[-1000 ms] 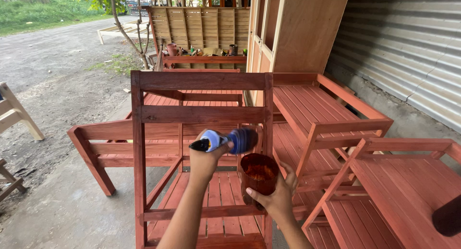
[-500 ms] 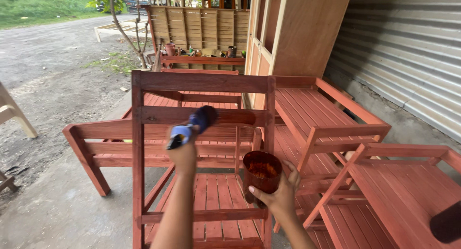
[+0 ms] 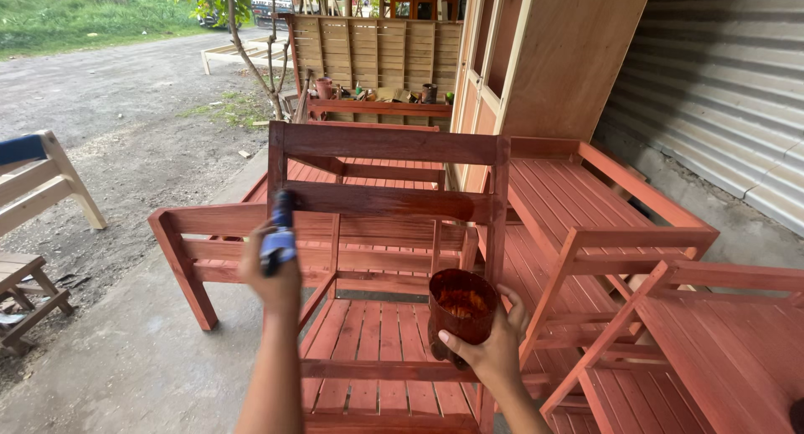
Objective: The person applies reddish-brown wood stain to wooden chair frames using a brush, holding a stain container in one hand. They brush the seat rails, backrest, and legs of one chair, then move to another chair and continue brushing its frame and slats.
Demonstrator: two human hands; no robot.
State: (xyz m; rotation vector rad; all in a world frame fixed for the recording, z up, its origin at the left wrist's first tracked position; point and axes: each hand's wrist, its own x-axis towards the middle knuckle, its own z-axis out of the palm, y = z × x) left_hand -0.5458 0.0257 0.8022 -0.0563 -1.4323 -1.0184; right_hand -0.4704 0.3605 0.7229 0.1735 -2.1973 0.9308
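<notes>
My left hand [image 3: 272, 275] grips a paintbrush [image 3: 280, 233] with a blue handle, its bristles up against the left upright of a red-brown stained wooden chair frame [image 3: 387, 206]. My right hand [image 3: 494, 350] holds a stain-smeared brown cup [image 3: 461, 310] low in front of the chair's seat slats [image 3: 377, 350]. The cup's mouth faces up and orange-brown stain shows inside it.
More stained benches and chairs [image 3: 603, 224] stand to the right and behind. An unstained wooden chair [image 3: 42, 183] sits at the left on the dirt. A tall plywood cabinet [image 3: 544, 57] and a corrugated metal wall [image 3: 720, 74] are at the right.
My left hand has swung the brush from the middle of the chair's back rail leftward to the left upright. The cup in my right hand stays about where it was.
</notes>
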